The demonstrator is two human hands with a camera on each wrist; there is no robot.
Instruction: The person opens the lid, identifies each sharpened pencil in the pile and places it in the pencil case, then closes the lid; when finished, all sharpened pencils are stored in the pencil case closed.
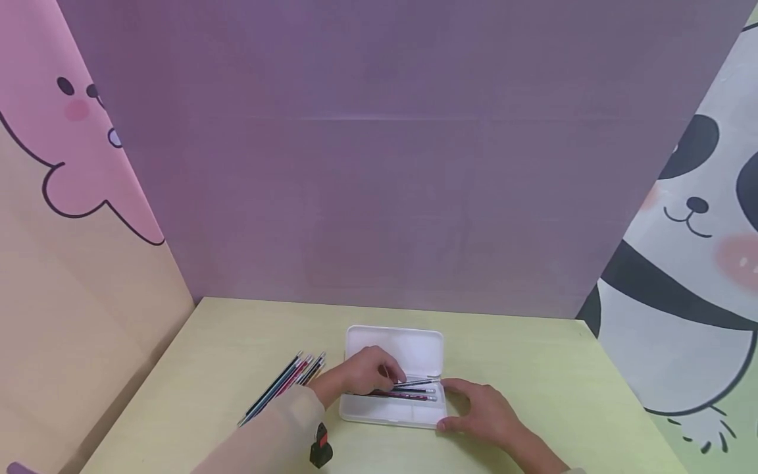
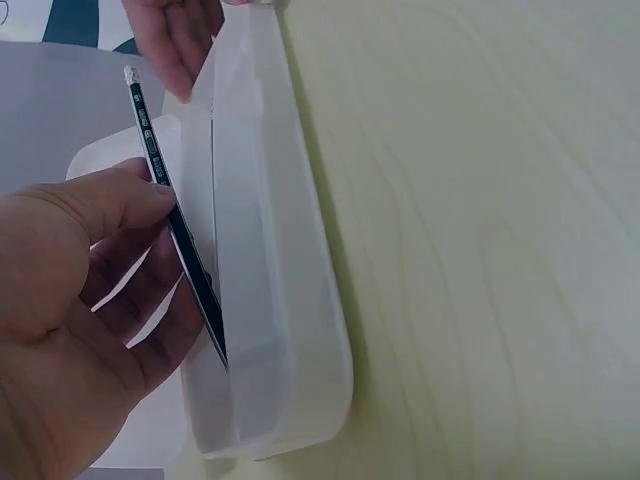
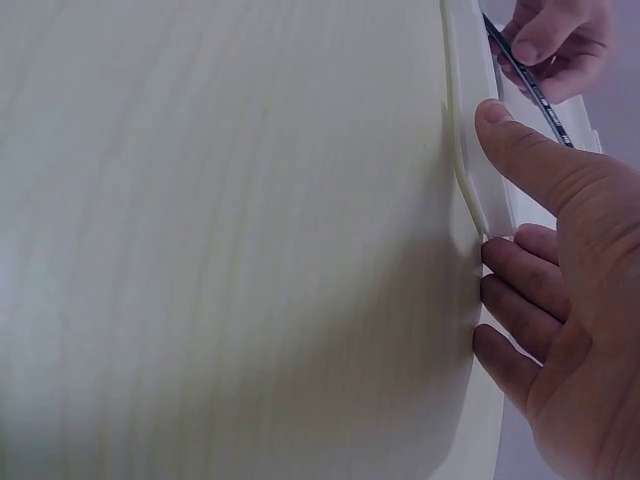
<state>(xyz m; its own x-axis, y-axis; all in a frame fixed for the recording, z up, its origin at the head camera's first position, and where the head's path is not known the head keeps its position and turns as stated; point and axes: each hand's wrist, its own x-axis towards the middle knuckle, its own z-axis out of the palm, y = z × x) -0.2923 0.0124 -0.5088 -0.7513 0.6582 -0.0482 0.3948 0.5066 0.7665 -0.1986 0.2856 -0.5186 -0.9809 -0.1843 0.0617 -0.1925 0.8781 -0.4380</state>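
A white plastic pencil case [image 1: 393, 417] lies with its lid [image 1: 408, 345] raised at the back. Over its tray, my left hand [image 1: 370, 372] pinches a dark pencil [image 2: 150, 135] between thumb and fingers. That pencil slants, its eraser end raised toward the right and its lower end down inside the case. Several pencils [image 1: 414, 397] lie in the tray beneath it, partly hidden by the left hand. At the case's right end, my right hand [image 1: 482, 411] grips it, thumb on the front corner and fingers along the side.
Left of the case, a bundle of several pencils [image 1: 275, 392] lies on the light wooden table [image 1: 503, 349], partly behind the left sleeve [image 1: 278, 434]. A small black object with a red mark [image 1: 321, 447] shows beside the sleeve. A purple panel [image 1: 379, 197] stands behind the table.
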